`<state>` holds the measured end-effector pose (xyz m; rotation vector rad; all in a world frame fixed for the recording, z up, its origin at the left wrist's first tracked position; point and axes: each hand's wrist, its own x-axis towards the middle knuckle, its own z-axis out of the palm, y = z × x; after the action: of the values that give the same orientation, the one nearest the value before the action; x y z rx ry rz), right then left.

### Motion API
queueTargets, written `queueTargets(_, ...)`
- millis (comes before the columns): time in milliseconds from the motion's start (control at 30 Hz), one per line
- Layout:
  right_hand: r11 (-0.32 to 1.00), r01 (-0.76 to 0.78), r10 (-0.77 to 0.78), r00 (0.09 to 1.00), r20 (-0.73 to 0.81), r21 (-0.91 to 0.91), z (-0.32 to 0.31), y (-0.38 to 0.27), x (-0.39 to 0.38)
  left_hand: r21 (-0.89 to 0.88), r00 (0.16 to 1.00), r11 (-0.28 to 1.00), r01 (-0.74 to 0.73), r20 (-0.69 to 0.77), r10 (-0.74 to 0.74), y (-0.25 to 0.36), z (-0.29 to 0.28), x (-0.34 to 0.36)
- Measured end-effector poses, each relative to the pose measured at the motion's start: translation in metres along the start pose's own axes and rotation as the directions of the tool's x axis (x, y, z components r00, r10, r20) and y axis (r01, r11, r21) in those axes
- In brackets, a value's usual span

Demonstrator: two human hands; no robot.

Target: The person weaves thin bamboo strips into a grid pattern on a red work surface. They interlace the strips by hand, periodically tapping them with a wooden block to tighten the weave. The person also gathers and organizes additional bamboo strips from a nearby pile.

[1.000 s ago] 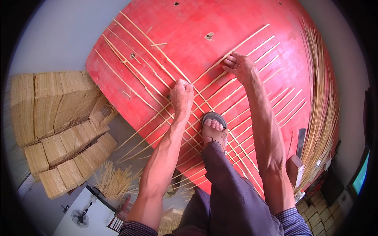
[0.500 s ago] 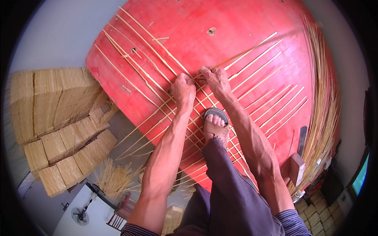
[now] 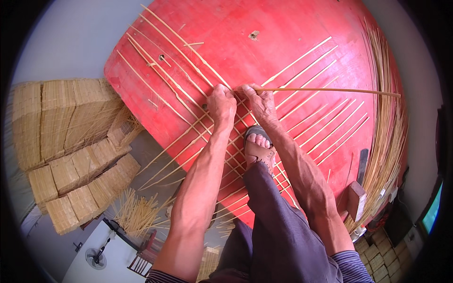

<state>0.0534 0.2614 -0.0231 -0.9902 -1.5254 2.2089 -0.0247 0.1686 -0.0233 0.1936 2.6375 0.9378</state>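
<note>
A long brown bamboo strip runs almost level to the right from my hands. My right hand is closed on it near its left end. Close beside it, my left hand pinches at the left end of that strip, over the crossing strips; its fingertips partly hide what they grip. Under both hands lies an open lattice of pale bamboo strips, with loose ends fanning to the upper left, upper right and lower left. My sandalled foot presses on the lattice just below my right hand.
The lattice rests on a red board with small holes. A bundle of thin strips lies along its right edge, near a block and a dark flat blade-like piece. Stacked woven pieces stand left, above cut sticks.
The brown strip has swung down from slanting up to the right to nearly level. My right hand has turned with it; my left hand has barely shifted.
</note>
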Motion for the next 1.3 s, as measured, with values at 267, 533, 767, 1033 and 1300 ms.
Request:
queueTargets(267,1.0,0.01,-0.01,1.0,0.011,-0.01,0.0,-0.001,-0.007,0.011,1.0,1.0,-0.016,0.016,0.016,-0.003,0.0,0.001)
queueTargets(533,0.999,-0.02,0.017,0.997,0.069,0.032,-0.004,0.0,-0.007,-0.021,1.0,1.0,0.004,0.024,-0.003,0.004,-0.002,-0.001)
queueTargets(767,0.954,-0.222,0.149,0.935,-0.323,-0.201,-0.044,-0.045,0.026,-0.059,0.98,0.995,-0.075,0.18,0.084,-0.015,-0.006,-0.008)
queueTargets(1033,0.932,-0.336,0.363,0.83,-0.423,0.139,-0.058,-0.062,0.039,-0.125,0.963,0.989,0.085,0.265,-0.05,-0.01,0.003,-0.018)
queueTargets(1300,0.911,-0.382,0.406,0.897,-0.174,0.156,-0.048,-0.042,0.022,-0.097,0.972,0.995,0.037,0.234,-0.013,-0.017,0.008,-0.014)
